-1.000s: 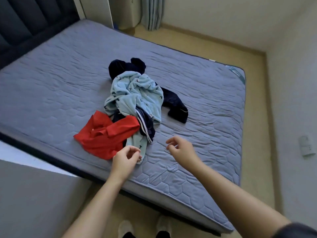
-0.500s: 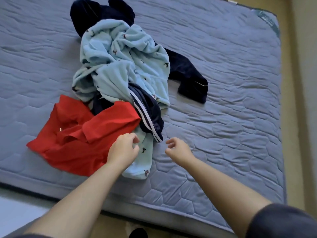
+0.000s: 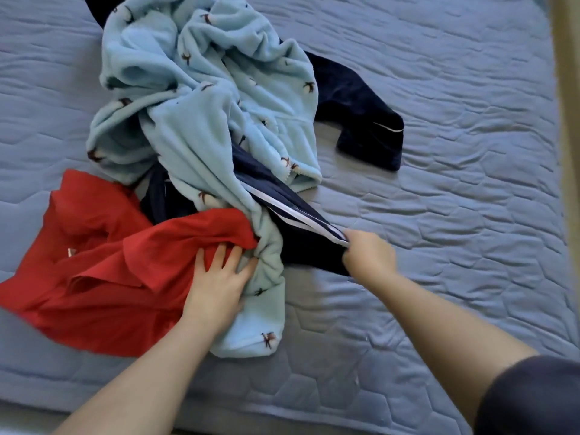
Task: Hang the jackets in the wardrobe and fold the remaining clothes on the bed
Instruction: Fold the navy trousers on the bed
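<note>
Plainly the job is at its very start: nothing on the bed (image 3: 439, 215) looks folded, no hanger or wardrobe shows, and all the clothes lie in one tangled heap. At the middle of that heap sprawls the pale blue fleece (image 3: 204, 89), crumpled and dotted with small dark figures, and everything else is best placed from it. Running out from under the fleece's near right edge is the navy striped garment (image 3: 266, 183), drawn taut toward the right hand (image 3: 368, 255), whose fingers are curled tight round its end, just right of the fleece's lowest flap. The left hand (image 3: 216, 277) lies with fingers spread on the red garment (image 3: 103, 277), right where that cloth meets the fleece's near left edge, fingertips tucked at a red fold; it seems to be pinning the heap against the other hand's pull. The red garment spreads wide to the left of the fleece. A dark navy garment (image 3: 354, 105) with a pale-piped cuff stretches away to the right of the fleece, partly buried under it. Which pieces are jackets I cannot tell for sure. What stands in the way is the tangle itself: the fleece lies over the striped piece and may drag along with it. Far right of the fleece a strip of floor (image 3: 569, 120) shows, and a dark sleeve (image 3: 533, 397) covers the right upper arm
</note>
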{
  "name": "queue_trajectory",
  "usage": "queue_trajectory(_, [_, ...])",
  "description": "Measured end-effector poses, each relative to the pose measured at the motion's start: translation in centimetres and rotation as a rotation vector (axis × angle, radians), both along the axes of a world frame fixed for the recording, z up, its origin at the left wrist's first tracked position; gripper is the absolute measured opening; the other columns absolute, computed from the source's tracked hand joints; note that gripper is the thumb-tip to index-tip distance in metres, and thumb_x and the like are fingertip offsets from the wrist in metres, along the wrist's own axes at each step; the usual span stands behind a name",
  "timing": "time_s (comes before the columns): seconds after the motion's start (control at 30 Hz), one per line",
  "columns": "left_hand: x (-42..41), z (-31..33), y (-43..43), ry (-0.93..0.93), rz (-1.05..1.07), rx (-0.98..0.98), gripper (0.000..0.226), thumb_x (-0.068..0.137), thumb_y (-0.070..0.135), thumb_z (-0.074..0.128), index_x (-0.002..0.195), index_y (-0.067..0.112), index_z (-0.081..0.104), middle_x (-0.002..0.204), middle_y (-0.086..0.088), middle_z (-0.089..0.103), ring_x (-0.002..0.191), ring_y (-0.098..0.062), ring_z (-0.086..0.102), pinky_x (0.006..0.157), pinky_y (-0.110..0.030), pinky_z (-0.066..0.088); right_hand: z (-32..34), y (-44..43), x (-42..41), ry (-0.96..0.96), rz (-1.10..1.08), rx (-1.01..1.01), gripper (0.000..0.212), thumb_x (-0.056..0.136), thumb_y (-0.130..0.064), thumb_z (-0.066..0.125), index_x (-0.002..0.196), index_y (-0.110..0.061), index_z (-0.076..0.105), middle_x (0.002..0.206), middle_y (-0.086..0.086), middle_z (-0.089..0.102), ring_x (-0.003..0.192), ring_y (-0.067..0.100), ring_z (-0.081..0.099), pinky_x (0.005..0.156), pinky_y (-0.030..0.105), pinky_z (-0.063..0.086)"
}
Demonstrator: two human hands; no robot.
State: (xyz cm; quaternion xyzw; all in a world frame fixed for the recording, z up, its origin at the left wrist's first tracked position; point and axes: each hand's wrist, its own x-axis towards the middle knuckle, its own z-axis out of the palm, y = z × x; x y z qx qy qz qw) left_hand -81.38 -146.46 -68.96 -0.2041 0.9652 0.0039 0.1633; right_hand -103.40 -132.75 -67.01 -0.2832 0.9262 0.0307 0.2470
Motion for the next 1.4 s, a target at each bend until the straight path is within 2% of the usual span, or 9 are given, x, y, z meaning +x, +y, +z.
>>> queue_trajectory(0.2, [-1.8, 2.3, 1.3, -0.137, 0.054, -0.048, 0.053, 0.07, 0.03, 0.073, 0.12, 0.018, 0.06, 0.125, -0.012, 0.054, 0.112, -0.035, 0.051, 0.089, -0.05, 0.041, 2.0, 9.9, -4.0, 0.004, -0.18, 0.296, 0.032, 0.086, -0.01, 0.045, 0.111, -0.02, 0.062, 0.115, 0.011, 0.064, 0.106, 0.031, 0.06, 0.075, 0.031, 0.043])
queue_trajectory(0.33, [-5.6, 4.3, 4.7, -0.073, 0.066, -0.026, 0.025, 0.08, 0.026, 0.062, 0.103, 0.019, 0.054, 0.106, -0.004, 0.054, 0.102, -0.026, 0.053, 0.075, -0.036, 0.042, 3.0, 10.4, -2.6, -0.217, -0.146, 0.079, 0.04, 0.079, 0.001, 0.041, 0.108, -0.015, 0.065, 0.107, 0.015, 0.066, 0.102, 0.033, 0.06, 0.068, 0.027, 0.041])
queue_trajectory(0.57, [-10.5, 5.3, 13.2, -0.068, -0.006, 0.174, 0.083, 0.073, 0.059, 0.061, 0.14, 0.018, 0.033, 0.138, -0.007, 0.039, 0.129, -0.027, 0.035, 0.103, -0.039, 0.032, 8.8, 13.6, -3.0, -0.76, -0.413, -0.364, 0.041, 0.078, 0.005, 0.038, 0.066, -0.024, 0.065, 0.054, -0.013, 0.057, 0.06, 0.011, 0.051, 0.05, 0.018, 0.039])
queue_trajectory(0.67, [-12.0, 6.9, 16.7, 0.01, 0.104, 0.166, 0.056, 0.087, 0.043, 0.051, 0.137, 0.018, 0.045, 0.139, -0.006, 0.047, 0.131, -0.026, 0.037, 0.111, -0.042, 0.022, 11.4, 15.9, -3.7, -0.988, -0.509, -0.418, 0.043, 0.077, 0.007, 0.036, 0.063, -0.021, 0.065, 0.048, -0.003, 0.051, 0.044, 0.013, 0.047, 0.044, 0.019, 0.039])
queue_trajectory(0.73, [-13.0, 9.1, 18.1, 0.081, 0.238, 0.3, 0.036, 0.085, 0.02, 0.05, 0.119, 0.015, 0.059, 0.124, -0.011, 0.061, 0.117, -0.032, 0.051, 0.1, -0.037, 0.036, 13.4, 17.6, -4.2, -1.083, -0.584, -0.466, 0.042, 0.079, 0.009, 0.035, 0.064, -0.018, 0.064, 0.047, 0.002, 0.047, 0.039, 0.015, 0.043, 0.042, 0.019, 0.037])
queue_trajectory(0.87, [-13.1, 15.7, 17.9, 0.167, 0.272, 0.531, 0.009, 0.078, 0.013, 0.053, 0.082, 0.018, 0.059, 0.096, -0.014, 0.069, 0.092, -0.038, 0.061, 0.07, -0.038, 0.046, 18.5, 20.6, -5.5, -0.928, -0.644, -0.496, 0.043, 0.079, 0.01, 0.034, 0.069, -0.016, 0.067, 0.058, 0.007, 0.054, 0.047, 0.017, 0.048, 0.048, 0.023, 0.039])
queue_trajectory(0.97, [-12.8, 22.3, 16.7, 0.103, 0.18, 0.537, 0.013, 0.076, 0.021, 0.053, 0.065, 0.025, 0.049, 0.08, -0.002, 0.068, 0.082, -0.028, 0.062, 0.066, -0.035, 0.048, 23.2, 22.5, -5.3, -0.768, -0.553, -0.413, 0.037, 0.082, 0.004, 0.038, 0.104, -0.014, 0.061, 0.09, 0.015, 0.062, 0.074, 0.022, 0.055, 0.061, 0.029, 0.04])
queue_trajectory(1.13, [-12.5, 35.2, 16.2, 0.07, 0.077, 0.431, 0.023, 0.072, 0.044, 0.043, 0.076, 0.029, 0.059, 0.071, 0.008, 0.061, 0.071, -0.02, 0.056, 0.056, -0.03, 0.041, 34.0, 23.4, -3.4, -0.827, -0.494, -0.536, 0.052, 0.084, 0.005, 0.035, 0.119, -0.03, 0.053, 0.096, 0.004, 0.06, 0.066, 0.018, 0.055, 0.049, 0.023, 0.04])
queue_trajectory(1.4, [-11.6, 58.2, 16.5, 0.23, 0.063, 0.259, 0.013, 0.085, 0.027, 0.051, 0.075, 0.025, 0.06, 0.078, 0.004, 0.061, 0.083, -0.023, 0.059, 0.059, -0.029, 0.04, 54.5, 24.8, -5.1, -0.933, -0.599, -0.998, 0.033, 0.089, 0.006, 0.035, 0.086, -0.013, 0.062, 0.085, 0.011, 0.055, 0.062, 0.021, 0.049, 0.043, 0.024, 0.046])
